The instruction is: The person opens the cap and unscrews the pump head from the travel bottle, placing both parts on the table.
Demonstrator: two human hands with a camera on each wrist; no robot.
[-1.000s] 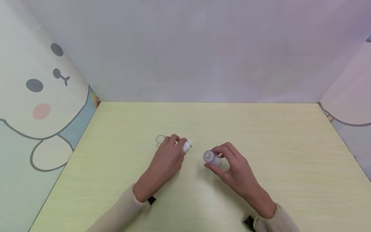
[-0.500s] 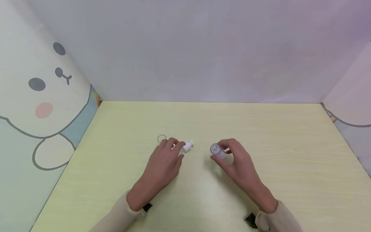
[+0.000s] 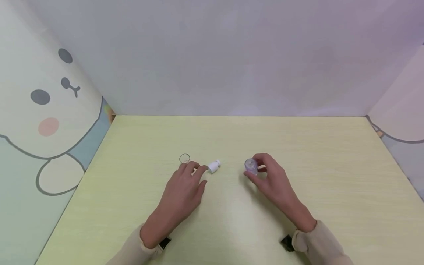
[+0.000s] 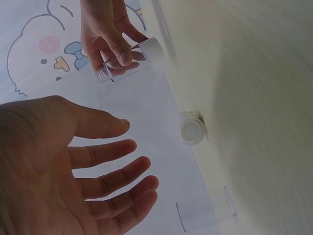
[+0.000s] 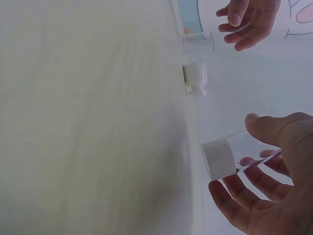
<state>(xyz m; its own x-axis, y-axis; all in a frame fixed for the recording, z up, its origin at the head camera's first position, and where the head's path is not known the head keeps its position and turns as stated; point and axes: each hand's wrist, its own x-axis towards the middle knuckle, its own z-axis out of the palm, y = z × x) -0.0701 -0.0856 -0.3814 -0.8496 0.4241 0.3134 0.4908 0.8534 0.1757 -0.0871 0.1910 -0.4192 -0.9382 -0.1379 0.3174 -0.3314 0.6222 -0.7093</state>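
Observation:
My right hand (image 3: 273,187) holds a small clear bottle (image 3: 251,167) between thumb and fingers, neck up. The bottle has a threaded neck and a white base (image 5: 219,159), which sits close over the table. My left hand (image 3: 182,189) has its fingers spread and relaxed, with nothing in them. Just beyond its index fingertip, a white pump top (image 3: 214,166) lies on its side on the table; the left wrist view shows the round end of this pump top (image 4: 191,129). A clear, tube-shaped cap (image 4: 205,210) rests on the table past the left fingertips.
The pale wood-look table (image 3: 298,147) runs back to a plain whitish wall (image 3: 232,62). Side panels with cartoon animal prints (image 3: 56,129) stand at left and right. Dark wrist-worn pieces (image 3: 287,243) show by both sleeves.
My left hand has drawn back toward the lower left, away from the white pump top. My right hand has carried the bottle right and farther back, and the bottle has become more upright.

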